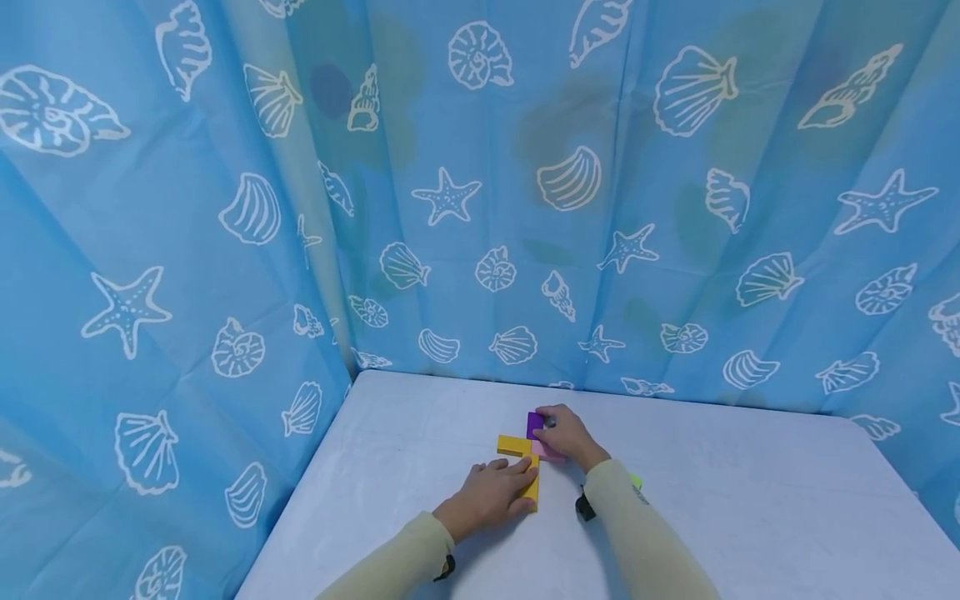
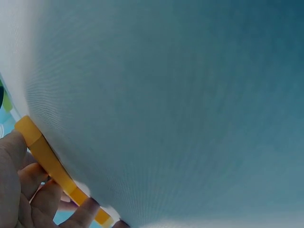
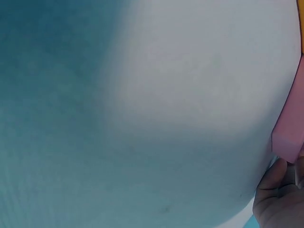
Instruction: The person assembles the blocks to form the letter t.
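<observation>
Several long blocks lie end to side on the white table. My left hand (image 1: 492,493) holds the near yellow block (image 1: 532,493), thumb towards its near end and fingers along it; in the left wrist view the yellow block (image 2: 50,161) runs beneath the fingers. My right hand (image 1: 567,433) pinches the purple block (image 1: 534,426), index finger by its far end and thumb by its near end. Between them lies a pink block (image 1: 550,452), partly under the right hand; its end shows in the right wrist view. A second yellow block (image 1: 513,445) extends to the left.
Something bright green (image 1: 636,481) peeks out behind the right sleeve (image 1: 637,517). The white table (image 1: 750,500) spreads around the blocks. A blue curtain (image 1: 487,233) with white shells hangs along the far and left edges. Both wrists wear dark straps.
</observation>
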The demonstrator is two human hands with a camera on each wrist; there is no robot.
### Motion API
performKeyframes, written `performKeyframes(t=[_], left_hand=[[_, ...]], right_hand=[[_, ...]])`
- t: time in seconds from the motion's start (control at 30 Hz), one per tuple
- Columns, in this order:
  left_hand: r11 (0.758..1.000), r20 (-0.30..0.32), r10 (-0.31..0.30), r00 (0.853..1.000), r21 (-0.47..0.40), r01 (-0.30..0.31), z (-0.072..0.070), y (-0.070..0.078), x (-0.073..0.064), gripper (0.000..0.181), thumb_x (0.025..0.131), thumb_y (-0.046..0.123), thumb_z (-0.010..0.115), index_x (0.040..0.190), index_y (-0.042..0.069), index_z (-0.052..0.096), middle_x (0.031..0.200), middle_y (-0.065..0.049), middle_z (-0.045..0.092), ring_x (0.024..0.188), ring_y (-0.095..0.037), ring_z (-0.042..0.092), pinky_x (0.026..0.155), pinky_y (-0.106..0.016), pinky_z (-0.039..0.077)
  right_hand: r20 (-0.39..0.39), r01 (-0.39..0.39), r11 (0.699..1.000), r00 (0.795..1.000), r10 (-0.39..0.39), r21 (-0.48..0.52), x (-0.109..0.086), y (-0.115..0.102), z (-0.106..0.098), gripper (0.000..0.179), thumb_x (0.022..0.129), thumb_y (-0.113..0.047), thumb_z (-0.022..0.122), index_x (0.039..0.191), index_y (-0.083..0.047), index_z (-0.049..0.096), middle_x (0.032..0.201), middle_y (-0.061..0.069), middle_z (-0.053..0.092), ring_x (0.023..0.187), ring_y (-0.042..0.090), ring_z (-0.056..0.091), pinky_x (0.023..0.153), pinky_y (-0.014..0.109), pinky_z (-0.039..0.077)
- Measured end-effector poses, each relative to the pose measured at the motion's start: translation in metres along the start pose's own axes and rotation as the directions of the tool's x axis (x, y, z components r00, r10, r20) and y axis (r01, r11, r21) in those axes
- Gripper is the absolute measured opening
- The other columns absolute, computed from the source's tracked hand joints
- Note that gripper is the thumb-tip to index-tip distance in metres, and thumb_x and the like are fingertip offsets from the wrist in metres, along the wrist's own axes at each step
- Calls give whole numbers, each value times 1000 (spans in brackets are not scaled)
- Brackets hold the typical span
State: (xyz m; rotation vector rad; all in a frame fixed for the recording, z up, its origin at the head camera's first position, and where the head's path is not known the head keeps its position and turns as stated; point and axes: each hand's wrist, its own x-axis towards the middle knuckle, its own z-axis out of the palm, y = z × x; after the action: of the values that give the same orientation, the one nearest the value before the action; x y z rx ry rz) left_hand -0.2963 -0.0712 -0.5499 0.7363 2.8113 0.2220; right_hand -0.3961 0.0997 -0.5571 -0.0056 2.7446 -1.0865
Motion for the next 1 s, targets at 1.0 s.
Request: performKeyframes(t=[1.0], left_hand=[[1000, -13, -7, 1000, 5, 7, 1, 1, 2, 59, 96, 57, 52, 149, 33, 44, 157, 12, 38, 139, -30, 45, 106, -61, 42]], right_hand=[[117, 175, 982, 979, -167, -66, -29, 21, -82, 73, 83, -47, 76, 144, -15, 51, 145, 15, 51, 120, 33, 58, 95, 53, 53]])
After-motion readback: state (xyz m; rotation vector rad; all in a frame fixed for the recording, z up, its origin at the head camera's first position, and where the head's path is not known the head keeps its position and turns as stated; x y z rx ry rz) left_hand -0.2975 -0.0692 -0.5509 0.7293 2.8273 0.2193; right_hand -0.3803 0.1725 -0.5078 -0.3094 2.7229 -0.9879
